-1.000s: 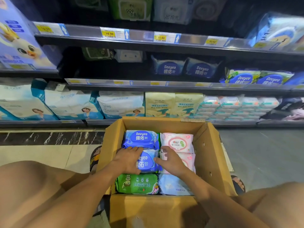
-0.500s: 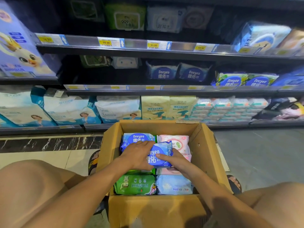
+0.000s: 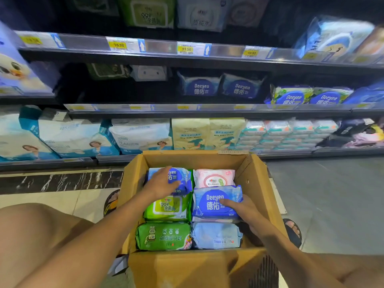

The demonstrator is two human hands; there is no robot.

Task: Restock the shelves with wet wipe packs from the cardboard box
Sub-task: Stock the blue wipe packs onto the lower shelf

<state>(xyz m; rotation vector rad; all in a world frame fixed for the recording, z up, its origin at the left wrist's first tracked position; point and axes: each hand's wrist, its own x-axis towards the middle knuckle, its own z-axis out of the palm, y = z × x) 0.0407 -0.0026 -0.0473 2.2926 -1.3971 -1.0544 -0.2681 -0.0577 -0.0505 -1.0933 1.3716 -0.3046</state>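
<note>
An open cardboard box (image 3: 256, 183) stands on the floor between my knees, packed with wet wipe packs. My right hand (image 3: 242, 206) grips a blue Deeyeo pack (image 3: 215, 201) from its right side, held over the box's right column. My left hand (image 3: 161, 181) lies on a second blue Deeyeo pack (image 3: 182, 179) at the box's back left, fingers curled over its top. Below it sits a light green 999 pack (image 3: 168, 207), with a dark green pack (image 3: 164, 235) and a pale blue pack (image 3: 216, 234) at the front. A pink pack (image 3: 214, 177) lies back right.
Shelves (image 3: 187, 110) run across in front of me. The middle shelf holds two blue Deeyeo packs (image 3: 220, 87) with a dark gap to their left. Large tissue bags (image 3: 72, 136) and stacked small packs (image 3: 291, 134) fill the bottom shelf. My knees flank the box.
The blue pack lifted by both hands has passed to my right hand and shifted right. My left hand has reached forward onto the back-left blue pack, uncovering the light green pack.
</note>
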